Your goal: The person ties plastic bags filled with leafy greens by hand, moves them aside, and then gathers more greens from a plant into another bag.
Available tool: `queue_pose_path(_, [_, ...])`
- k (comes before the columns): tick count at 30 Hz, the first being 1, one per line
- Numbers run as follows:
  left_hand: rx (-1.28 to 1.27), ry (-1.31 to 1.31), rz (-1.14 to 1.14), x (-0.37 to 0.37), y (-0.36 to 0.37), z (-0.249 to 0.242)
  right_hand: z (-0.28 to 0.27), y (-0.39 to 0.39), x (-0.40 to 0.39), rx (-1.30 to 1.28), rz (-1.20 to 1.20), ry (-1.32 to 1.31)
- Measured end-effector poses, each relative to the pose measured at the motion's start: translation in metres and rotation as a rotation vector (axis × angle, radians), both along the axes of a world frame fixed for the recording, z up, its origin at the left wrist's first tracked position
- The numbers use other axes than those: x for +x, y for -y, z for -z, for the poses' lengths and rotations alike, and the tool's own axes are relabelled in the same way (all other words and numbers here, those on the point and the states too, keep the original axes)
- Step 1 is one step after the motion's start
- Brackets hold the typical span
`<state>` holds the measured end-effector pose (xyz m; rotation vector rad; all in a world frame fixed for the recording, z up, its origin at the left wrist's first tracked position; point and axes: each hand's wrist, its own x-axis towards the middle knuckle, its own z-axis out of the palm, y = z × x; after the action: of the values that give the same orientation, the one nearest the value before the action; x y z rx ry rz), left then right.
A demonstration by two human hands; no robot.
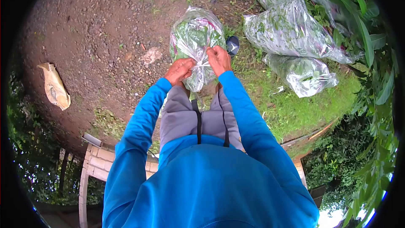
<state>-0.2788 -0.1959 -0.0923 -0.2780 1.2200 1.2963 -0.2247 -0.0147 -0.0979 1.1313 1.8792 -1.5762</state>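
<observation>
A clear plastic bag (195, 33) full of green leaves with some purple-red parts stands on the ground before my legs. Its neck is gathered tight, and the loose plastic end flares out toward me. At the left side of the gathered neck, my left hand (180, 70) is closed with its fingers pinched together on the plastic. My right hand (219, 61) pinches the neck from the other side, close to the left hand. What is between the fingertips besides plastic is too small to make out.
Several large leaf-filled plastic bags (291, 29) lie at the right on grass, beside leafy plants. A dark slipper-like item (232, 45) is just right of the bag. A tan sack (55, 86) lies on gravelly soil at the left. Behind me runs a brick edge (99, 160).
</observation>
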Motion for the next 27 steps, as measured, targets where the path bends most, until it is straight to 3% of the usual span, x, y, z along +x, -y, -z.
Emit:
queue_pose_path(1, [0.078,-0.051,-0.008,-0.004,0.006,0.005,0.009,0.002,-0.001,0.211,-0.104,-0.056])
queue_pose_path(2, [0.121,-0.050,0.080,-0.013,0.018,0.010,0.017,0.000,-0.001,0.200,-0.119,-0.040])
queue_pose_path(5, [0.244,-0.140,-0.015,-0.005,0.031,0.033,0.018,-0.006,-0.006,0.000,0.021,-0.019])
queue_pose_path(13, [0.190,-0.173,-0.080,0.003,0.021,0.037,0.006,-0.021,-0.016,-0.050,-0.019,0.106])
queue_pose_path(15, [0.015,-0.231,-0.159,0.015,0.018,0.023,0.004,-0.028,-0.009,-0.201,-0.007,0.164])
queue_pose_path(16, [-0.087,-0.394,-0.169,0.023,0.021,0.020,0.004,-0.036,-0.008,-0.326,0.000,0.136])
queue_pose_path(17, [-0.088,-0.398,-0.190,0.033,0.020,0.012,0.005,-0.041,-0.006,-0.322,-0.021,0.135])
queue_pose_path(19, [-0.459,-0.673,-0.216,0.056,0.015,-0.017,0.006,-0.046,-0.006,-0.428,-0.031,0.087])
queue_pose_path(20, [-0.469,-0.677,-0.240,0.070,0.013,-0.026,0.005,-0.048,-0.011,-0.406,-0.061,0.089])
queue_pose_path(21, [-0.497,-0.870,-0.098,0.088,0.010,-0.033,0.001,-0.047,-0.017,-0.411,-0.089,0.085])
queue_pose_path(22, [-0.529,-1.060,0.050,0.099,0.007,-0.037,-0.005,-0.046,-0.026,-0.340,-0.134,0.065])
queue_pose_path(25, [-0.539,-0.983,-0.009,0.117,-0.007,-0.033,-0.010,-0.046,-0.056,-0.119,-0.431,0.033])
queue_pose_path(27, [-0.619,-1.045,-0.149,0.120,-0.016,-0.015,-0.018,-0.045,-0.077,0.532,-0.776,-0.588])
